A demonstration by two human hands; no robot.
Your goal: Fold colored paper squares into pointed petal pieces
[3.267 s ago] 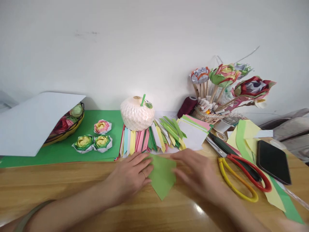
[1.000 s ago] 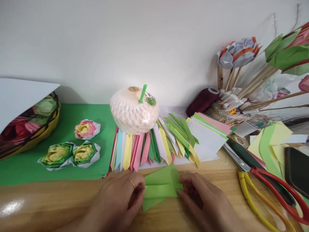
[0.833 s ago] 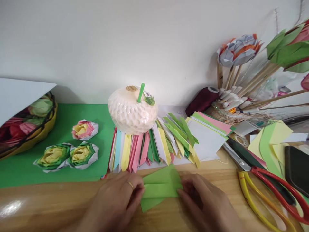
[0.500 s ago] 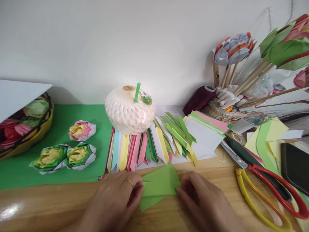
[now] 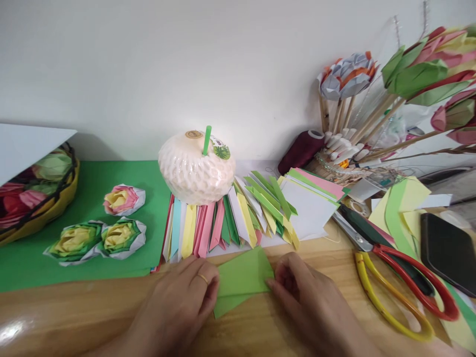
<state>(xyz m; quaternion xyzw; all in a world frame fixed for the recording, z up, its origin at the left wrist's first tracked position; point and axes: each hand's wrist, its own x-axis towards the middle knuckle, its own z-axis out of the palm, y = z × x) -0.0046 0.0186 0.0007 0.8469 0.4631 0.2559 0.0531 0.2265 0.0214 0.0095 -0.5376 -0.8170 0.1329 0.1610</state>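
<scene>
A folded sheet of light green paper (image 5: 243, 277) lies low over the wooden table, between my two hands. My left hand (image 5: 186, 292), with a ring on one finger, pinches its left edge. The right edge is pinched between the thumb and bent fingers of my right hand (image 5: 303, 290). One corner of the paper points up and away, another down toward me. Just beyond it, a row of folded paper strips (image 5: 211, 228) in several colours lies side by side, with loose green strips (image 5: 269, 196) on top at the right.
Behind the strips stands a white coconut (image 5: 197, 168) with a green straw. Paper flowers (image 5: 122, 238) lie on green sheets (image 5: 92, 173) at left, near a basket (image 5: 70, 198). At right are scissors (image 5: 405, 277), a phone (image 5: 446, 253), a thread spool (image 5: 301, 151) and stemmed paper flowers (image 5: 345, 77).
The crease line across the green paper shows less, its folded layer lying flatter. Both hands keep their hold. The whole view has shifted slightly, moving the things at right leftward.
</scene>
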